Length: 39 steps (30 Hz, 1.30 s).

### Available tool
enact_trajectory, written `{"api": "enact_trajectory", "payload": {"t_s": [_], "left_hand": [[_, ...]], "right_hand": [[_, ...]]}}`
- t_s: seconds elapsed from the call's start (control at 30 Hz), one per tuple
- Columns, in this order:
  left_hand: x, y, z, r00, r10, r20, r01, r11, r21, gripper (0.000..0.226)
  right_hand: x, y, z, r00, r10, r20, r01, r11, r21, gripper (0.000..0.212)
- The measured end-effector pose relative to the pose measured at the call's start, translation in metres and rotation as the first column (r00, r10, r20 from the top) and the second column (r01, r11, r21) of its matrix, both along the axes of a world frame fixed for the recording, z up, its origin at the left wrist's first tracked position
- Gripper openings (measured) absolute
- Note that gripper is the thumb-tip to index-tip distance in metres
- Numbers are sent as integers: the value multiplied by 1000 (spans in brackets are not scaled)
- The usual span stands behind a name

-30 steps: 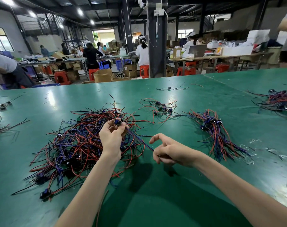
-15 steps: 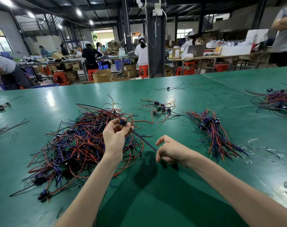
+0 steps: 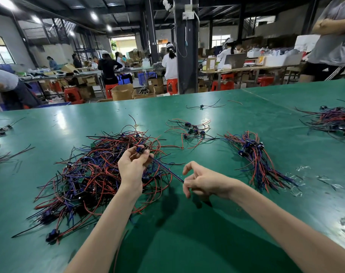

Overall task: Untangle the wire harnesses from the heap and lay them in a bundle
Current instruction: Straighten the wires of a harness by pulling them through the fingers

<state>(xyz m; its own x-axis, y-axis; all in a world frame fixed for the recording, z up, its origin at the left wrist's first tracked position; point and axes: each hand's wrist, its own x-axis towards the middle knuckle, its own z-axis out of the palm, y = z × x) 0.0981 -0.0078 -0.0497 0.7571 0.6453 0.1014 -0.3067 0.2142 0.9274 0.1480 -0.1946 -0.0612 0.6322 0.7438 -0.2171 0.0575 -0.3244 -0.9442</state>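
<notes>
Currently in hand: one wire harness (image 3: pixel 163 168), being drawn taut between the two hands above the desk (image 3: pixel 187 243).

- Left hand (image 3: pixel 132 166): fingers are pinching the harness's blue connector (image 3: pixel 139 150), held over the heap's 3 o'clock edge.
- Right hand (image 3: pixel 203 181): thumb and lower fingers are closing on the wire ends at 4 o'clock from the left hand; the forefinger is lifting free.
- Heap (image 3: pixel 89 174): red, blue and black leads are lying tangled under and at 9 o'clock of the left hand.
- Bundle (image 3: pixel 254 154): sorted harnesses are lying together at 2 o'clock of the right hand, well apart from the heap.
- Small loose cluster (image 3: pixel 191 131): lying at 12 o'clock.

Step, as judged: separating one harness. The next move is calling for a clean lift clear of neighbouring leads, then carrying it toward 2 o'clock onto the bundle, connector ends aligned.
</notes>
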Motion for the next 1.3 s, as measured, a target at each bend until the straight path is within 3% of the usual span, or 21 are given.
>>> {"api": "enact_trajectory", "payload": {"t_s": [0.23,0.5,0.7,0.9,1.13,1.3], "left_hand": [[0,-2,1,1000,-10,-18,9,999,-35,15],[0,-7,5,993,-118,22,119,983,-142,15],[0,-32,1,948,-317,-23,311,939,-144,15],[0,-49,-10,913,-389,-125,380,920,-91,15],[0,-48,-12,882,-435,-182,429,900,-72,13],[0,-50,-12,832,-531,-164,509,846,-155,20]], "right_hand": [[6,-5,-2,998,1,-70,2,999,45,25],[22,-21,11,953,183,-243,-175,983,54,18],[23,-16,12,986,10,-169,28,975,221,22],[10,-4,3,997,-73,-36,80,960,267,16],[6,0,4,990,-139,-30,141,944,299,17],[24,-12,20,940,-336,-55,331,868,369,13]]}}
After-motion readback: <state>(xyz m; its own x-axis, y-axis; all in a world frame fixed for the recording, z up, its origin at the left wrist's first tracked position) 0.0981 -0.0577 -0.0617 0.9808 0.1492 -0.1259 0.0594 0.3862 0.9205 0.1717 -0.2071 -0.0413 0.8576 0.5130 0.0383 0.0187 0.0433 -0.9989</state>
